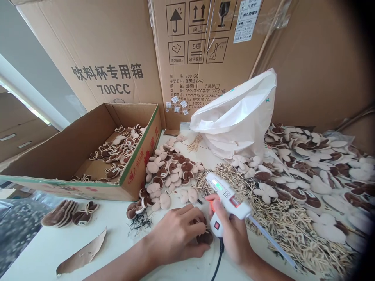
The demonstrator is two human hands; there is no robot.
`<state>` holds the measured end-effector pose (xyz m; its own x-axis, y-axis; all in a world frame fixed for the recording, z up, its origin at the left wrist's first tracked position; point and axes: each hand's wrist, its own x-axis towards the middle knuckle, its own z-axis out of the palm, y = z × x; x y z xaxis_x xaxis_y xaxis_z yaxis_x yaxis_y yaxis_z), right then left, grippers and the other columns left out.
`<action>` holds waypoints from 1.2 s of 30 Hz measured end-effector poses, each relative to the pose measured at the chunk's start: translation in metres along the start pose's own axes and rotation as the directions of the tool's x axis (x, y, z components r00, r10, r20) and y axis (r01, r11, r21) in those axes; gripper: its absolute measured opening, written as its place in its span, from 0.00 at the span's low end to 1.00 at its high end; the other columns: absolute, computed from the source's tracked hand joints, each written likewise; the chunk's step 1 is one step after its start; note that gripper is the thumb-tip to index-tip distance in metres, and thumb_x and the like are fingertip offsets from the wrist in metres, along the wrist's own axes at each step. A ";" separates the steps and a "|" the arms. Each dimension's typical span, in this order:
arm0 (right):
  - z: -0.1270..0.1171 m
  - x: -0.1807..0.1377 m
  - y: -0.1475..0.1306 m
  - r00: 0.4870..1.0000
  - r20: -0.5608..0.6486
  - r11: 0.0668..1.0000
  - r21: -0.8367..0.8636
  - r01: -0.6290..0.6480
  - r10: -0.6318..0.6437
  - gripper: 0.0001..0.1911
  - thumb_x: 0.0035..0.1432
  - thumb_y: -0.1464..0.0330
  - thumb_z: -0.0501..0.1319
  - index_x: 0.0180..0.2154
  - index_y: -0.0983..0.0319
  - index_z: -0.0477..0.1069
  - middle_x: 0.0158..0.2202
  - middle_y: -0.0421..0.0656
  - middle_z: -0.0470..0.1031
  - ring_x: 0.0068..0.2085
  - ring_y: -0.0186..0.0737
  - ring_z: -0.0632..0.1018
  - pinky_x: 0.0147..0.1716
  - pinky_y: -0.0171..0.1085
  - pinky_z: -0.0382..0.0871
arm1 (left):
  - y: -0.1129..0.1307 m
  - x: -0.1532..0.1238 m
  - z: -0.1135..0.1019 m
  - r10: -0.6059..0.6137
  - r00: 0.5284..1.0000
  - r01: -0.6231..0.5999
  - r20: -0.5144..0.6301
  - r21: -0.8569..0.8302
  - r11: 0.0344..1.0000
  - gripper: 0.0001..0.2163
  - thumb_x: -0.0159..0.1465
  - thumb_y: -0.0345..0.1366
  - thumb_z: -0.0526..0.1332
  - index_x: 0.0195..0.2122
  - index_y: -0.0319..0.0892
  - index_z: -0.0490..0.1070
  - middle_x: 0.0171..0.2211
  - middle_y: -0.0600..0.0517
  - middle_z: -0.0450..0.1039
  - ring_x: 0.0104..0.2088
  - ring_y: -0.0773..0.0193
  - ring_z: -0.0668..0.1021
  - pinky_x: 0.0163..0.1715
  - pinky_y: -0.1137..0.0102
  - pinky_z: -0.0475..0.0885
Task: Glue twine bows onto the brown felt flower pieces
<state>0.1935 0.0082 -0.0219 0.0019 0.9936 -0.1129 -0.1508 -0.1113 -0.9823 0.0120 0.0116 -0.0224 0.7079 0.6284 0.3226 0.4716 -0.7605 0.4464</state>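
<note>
My right hand (233,234) is wrapped round a white glue gun (228,195) with a lit green light, a finger on its orange trigger. A clear glue stick (274,244) pokes out of its back, and a black cord (218,257) hangs from the handle. My left hand (180,230) curls over a small brown plush piece (206,237) on the table, just left of the gun's handle. The fingers hide most of that piece. Beyond both hands lies a pile of beige and brown plush pieces (172,168), some with small white labels.
At the left stands an open cardboard box (129,191) holding several plush pieces with bows. Loose cord bows (281,222) and more plush pieces (325,226) cover the right side. Behind are a white bag (243,121) and large cartons (117,47). A cardboard scrap (83,253) lies front left.
</note>
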 end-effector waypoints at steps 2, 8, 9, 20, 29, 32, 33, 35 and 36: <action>0.001 0.000 -0.002 1.000 -0.005 1.000 0.009 -0.001 0.001 0.19 0.66 0.49 0.61 0.41 0.58 0.71 0.27 0.35 0.63 0.24 0.33 0.62 0.22 0.35 0.56 | 0.000 0.000 0.000 -0.073 0.997 0.073 0.012 -0.033 0.997 0.11 0.67 0.44 0.67 0.41 0.44 0.71 0.45 0.48 0.76 0.41 0.57 0.78 0.37 0.65 0.73; 0.002 0.000 -0.003 0.998 -0.062 1.000 0.007 -0.030 0.031 0.18 0.65 0.49 0.63 0.41 0.57 0.74 0.28 0.36 0.65 0.24 0.32 0.64 0.21 0.33 0.58 | 0.002 0.000 -0.001 -0.260 0.964 0.264 0.047 -0.148 0.953 0.17 0.63 0.38 0.70 0.49 0.47 0.66 0.45 0.51 0.76 0.42 0.57 0.78 0.38 0.66 0.71; 0.001 0.000 -0.002 0.998 -0.052 1.000 0.006 -0.027 0.027 0.18 0.66 0.49 0.63 0.42 0.57 0.74 0.28 0.36 0.65 0.24 0.32 0.64 0.21 0.33 0.58 | 0.003 0.000 -0.002 -0.296 0.954 0.300 0.050 -0.191 0.935 0.18 0.61 0.36 0.71 0.49 0.47 0.66 0.44 0.52 0.76 0.40 0.59 0.78 0.37 0.67 0.70; -0.001 0.001 -0.005 0.997 -0.080 1.000 -0.018 -0.017 0.015 0.20 0.65 0.48 0.62 0.41 0.58 0.74 0.28 0.37 0.65 0.23 0.32 0.63 0.20 0.33 0.56 | -0.001 0.004 -0.017 -0.657 0.753 0.396 -0.019 -0.786 0.476 0.12 0.69 0.39 0.65 0.51 0.46 0.68 0.41 0.50 0.75 0.38 0.62 0.77 0.36 0.71 0.72; -0.007 -0.001 0.007 0.999 -0.019 0.992 -0.117 0.037 -0.040 0.20 0.66 0.48 0.60 0.39 0.57 0.76 0.29 0.41 0.71 0.27 0.37 0.68 0.21 0.35 0.60 | -0.017 0.001 -0.019 -0.766 0.635 0.364 -0.104 -0.834 0.415 0.18 0.70 0.40 0.64 0.60 0.47 0.70 0.40 0.49 0.75 0.43 0.58 0.76 0.46 0.64 0.73; -0.005 -0.005 0.004 0.998 -0.055 0.993 -0.115 -0.034 0.028 0.20 0.65 0.47 0.61 0.39 0.57 0.76 0.29 0.40 0.70 0.26 0.36 0.66 0.22 0.36 0.59 | -0.016 0.002 -0.019 -0.778 0.616 0.346 -0.118 -0.848 0.403 0.21 0.69 0.40 0.65 0.62 0.48 0.66 0.42 0.49 0.75 0.44 0.57 0.77 0.48 0.63 0.73; -0.004 -0.007 0.002 0.998 -0.055 0.992 -0.116 -0.048 0.042 0.21 0.65 0.47 0.61 0.39 0.57 0.76 0.28 0.39 0.69 0.26 0.36 0.66 0.22 0.36 0.58 | -0.016 0.002 -0.020 -0.785 0.607 0.342 -0.124 -0.850 0.400 0.21 0.69 0.40 0.65 0.62 0.49 0.65 0.42 0.49 0.75 0.43 0.58 0.77 0.47 0.63 0.73; -0.002 -0.009 -0.001 0.998 -0.036 0.992 -0.115 -0.050 0.046 0.21 0.64 0.46 0.61 0.38 0.57 0.75 0.28 0.39 0.68 0.25 0.36 0.65 0.23 0.36 0.58 | -0.016 0.003 -0.021 -0.795 0.591 0.338 -0.139 -0.852 0.400 0.21 0.69 0.40 0.65 0.61 0.49 0.64 0.41 0.49 0.75 0.42 0.59 0.77 0.46 0.64 0.74; -0.002 -0.009 -0.002 0.999 -0.026 0.992 -0.116 -0.042 0.039 0.21 0.64 0.46 0.61 0.38 0.57 0.75 0.28 0.39 0.68 0.26 0.36 0.66 0.24 0.36 0.59 | -0.016 0.003 -0.021 -0.797 0.587 0.335 -0.145 -0.853 0.401 0.20 0.69 0.40 0.65 0.61 0.49 0.63 0.42 0.49 0.76 0.43 0.59 0.78 0.46 0.64 0.74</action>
<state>0.1953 -0.0005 -0.0193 0.0216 0.9877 -0.1551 -0.0354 -0.1543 -0.9874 -0.0046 0.0296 -0.0107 -0.0363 0.9983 -0.0456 -0.0220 0.0448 0.9988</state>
